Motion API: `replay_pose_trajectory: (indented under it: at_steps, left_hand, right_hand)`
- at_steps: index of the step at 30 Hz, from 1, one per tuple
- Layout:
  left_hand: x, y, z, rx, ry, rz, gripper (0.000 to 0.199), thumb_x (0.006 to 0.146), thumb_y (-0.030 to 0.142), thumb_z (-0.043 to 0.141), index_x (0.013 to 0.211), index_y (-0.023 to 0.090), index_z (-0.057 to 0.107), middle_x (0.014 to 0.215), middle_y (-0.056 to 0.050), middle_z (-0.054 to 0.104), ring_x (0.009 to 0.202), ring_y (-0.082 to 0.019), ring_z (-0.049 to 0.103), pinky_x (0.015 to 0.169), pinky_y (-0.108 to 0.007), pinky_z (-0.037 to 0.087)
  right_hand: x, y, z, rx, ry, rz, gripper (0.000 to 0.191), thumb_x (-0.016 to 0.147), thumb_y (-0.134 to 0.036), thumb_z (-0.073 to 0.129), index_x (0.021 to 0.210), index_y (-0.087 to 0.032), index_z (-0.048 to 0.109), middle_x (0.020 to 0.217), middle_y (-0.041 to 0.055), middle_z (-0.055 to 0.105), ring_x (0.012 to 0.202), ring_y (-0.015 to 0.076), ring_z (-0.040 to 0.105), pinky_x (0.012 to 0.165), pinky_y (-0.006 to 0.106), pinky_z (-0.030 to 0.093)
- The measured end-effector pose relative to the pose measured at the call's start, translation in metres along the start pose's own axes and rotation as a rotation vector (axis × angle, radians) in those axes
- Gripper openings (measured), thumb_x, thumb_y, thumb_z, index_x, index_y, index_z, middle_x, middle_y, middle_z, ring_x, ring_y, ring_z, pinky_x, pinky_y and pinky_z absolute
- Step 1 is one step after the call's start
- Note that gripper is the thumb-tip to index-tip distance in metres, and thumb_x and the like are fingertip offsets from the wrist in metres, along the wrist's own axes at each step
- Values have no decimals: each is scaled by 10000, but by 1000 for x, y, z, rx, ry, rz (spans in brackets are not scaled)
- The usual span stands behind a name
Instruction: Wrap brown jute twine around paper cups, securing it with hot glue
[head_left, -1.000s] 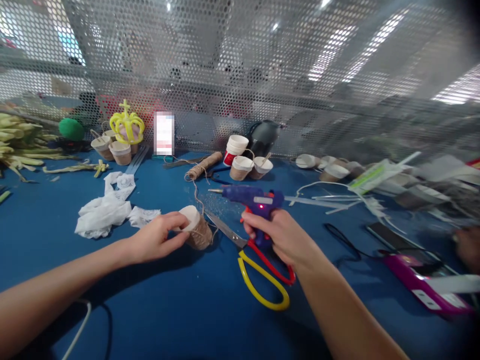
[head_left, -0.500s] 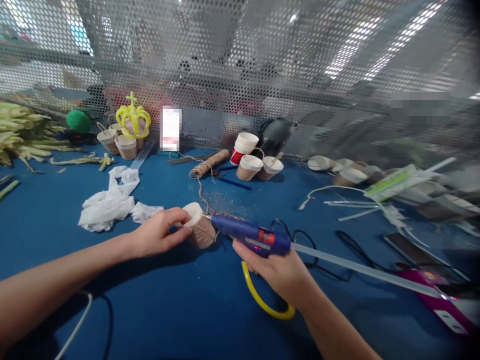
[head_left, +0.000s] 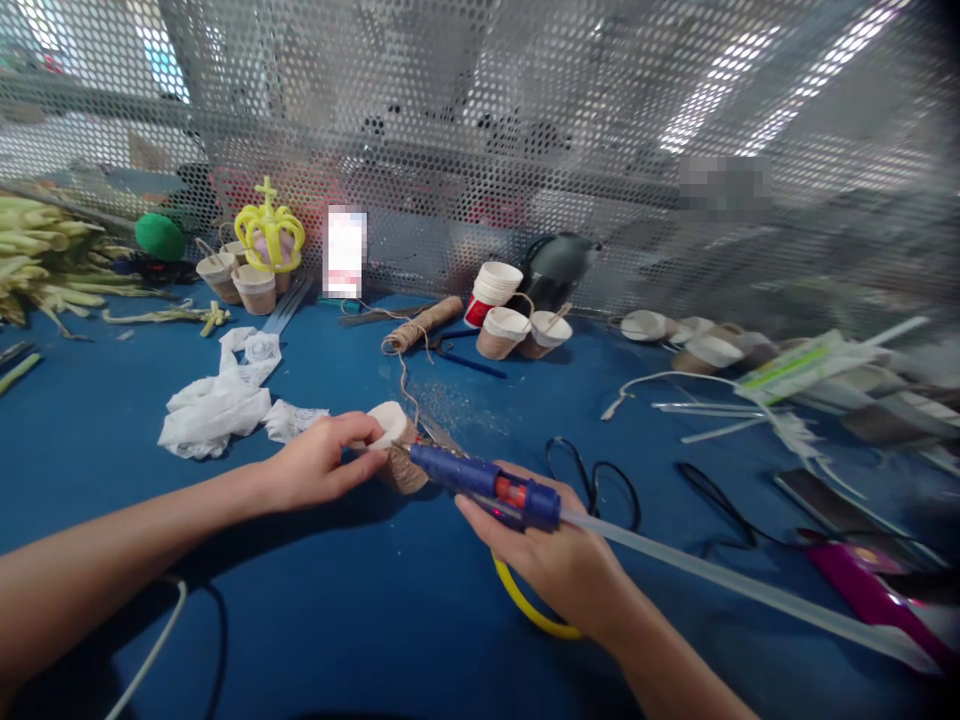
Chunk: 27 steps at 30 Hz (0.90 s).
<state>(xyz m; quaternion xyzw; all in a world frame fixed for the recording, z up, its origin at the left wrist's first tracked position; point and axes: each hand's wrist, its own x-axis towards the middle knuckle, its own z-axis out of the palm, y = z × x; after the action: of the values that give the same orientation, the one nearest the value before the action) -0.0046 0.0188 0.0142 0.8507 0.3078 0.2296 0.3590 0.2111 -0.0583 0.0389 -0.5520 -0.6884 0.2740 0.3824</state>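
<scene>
Between its thumb and fingers, my left hand (head_left: 326,458) pinches the white rim of a small paper cup (head_left: 405,470) wrapped in brown twine. The cup leans on its side just above the blue table. My right hand (head_left: 555,545) is wrapped round a blue glue gun (head_left: 487,485), whose nozzle lies against or just in front of the cup near the rim. A long clear glue stick (head_left: 712,573) sticks out of the gun's back. A strand of twine (head_left: 406,385) runs from the cup's far side toward a twine roll (head_left: 427,325).
White lace (head_left: 214,412) lies left of the cup. Behind stand wrapped cups (head_left: 504,333), blue-handled pliers (head_left: 472,364), a phone (head_left: 345,252) and a yellow crown (head_left: 270,235). A yellow ring (head_left: 529,605) lies below my right hand; black cord (head_left: 592,480) lies beyond it.
The glue gun and my right hand have shifted slightly left and down, with the nozzle lower along the cup. My left hand still holds the cup.
</scene>
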Motion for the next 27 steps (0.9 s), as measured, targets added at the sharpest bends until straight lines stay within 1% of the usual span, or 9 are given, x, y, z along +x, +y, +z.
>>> replay_pose_trajectory:
  at_steps: [6, 11, 13, 16, 18, 22, 27]
  left_hand:
    - [0, -1, 0, 2, -12, 30, 187, 840, 236, 407, 915, 142, 549, 847, -51, 603, 755, -149, 555, 704, -274, 442]
    - [2, -1, -1, 14, -16, 37, 186, 848, 243, 393, 882, 139, 543, 822, -50, 591, 743, -147, 544, 702, -277, 438]
    - [2, -1, -1, 15, -18, 42, 181, 849, 244, 393, 874, 138, 538, 827, -52, 585, 747, -145, 540, 701, -273, 436]
    - [2, -1, 0, 22, -14, 59, 159, 847, 231, 398, 856, 142, 529, 837, -50, 579, 759, -142, 534, 707, -266, 428]
    - [2, -1, -1, 42, -7, 63, 153, 848, 228, 397, 822, 144, 522, 797, -39, 568, 727, -135, 521, 690, -261, 424]
    - [1, 0, -1, 64, -10, 64, 173, 857, 240, 378, 813, 143, 515, 772, -36, 550, 701, -135, 505, 666, -264, 425]
    - [1, -1, 0, 70, -10, 80, 143, 857, 219, 389, 813, 150, 507, 796, -38, 558, 728, -138, 517, 689, -276, 439]
  right_hand:
    - [-3, 7, 1, 48, 32, 38, 90, 724, -252, 556, 670, -214, 496, 574, -16, 557, 500, 125, 547, 489, 223, 499]
    - [-4, 5, 1, -76, 8, 23, 147, 716, -245, 575, 607, -215, 482, 530, -34, 520, 460, 112, 503, 451, 213, 467]
    - [-3, 5, 1, -90, 12, 16, 146, 723, -252, 567, 608, -215, 485, 524, -35, 518, 453, 112, 502, 439, 212, 463]
    - [-3, 9, 1, -86, 35, -10, 126, 736, -247, 550, 632, -220, 485, 544, -30, 535, 468, 116, 518, 450, 214, 467]
    - [-4, 11, 1, -136, 38, -41, 126, 731, -236, 560, 633, -221, 482, 555, -29, 543, 479, 117, 520, 472, 222, 466]
    - [-5, 13, 1, -206, 2, -94, 132, 738, -221, 559, 634, -222, 476, 568, -31, 544, 496, 116, 513, 507, 234, 460]
    - [-5, 10, -2, -182, 1, -33, 159, 759, -253, 528, 617, -223, 463, 540, -30, 510, 477, 120, 496, 476, 234, 446]
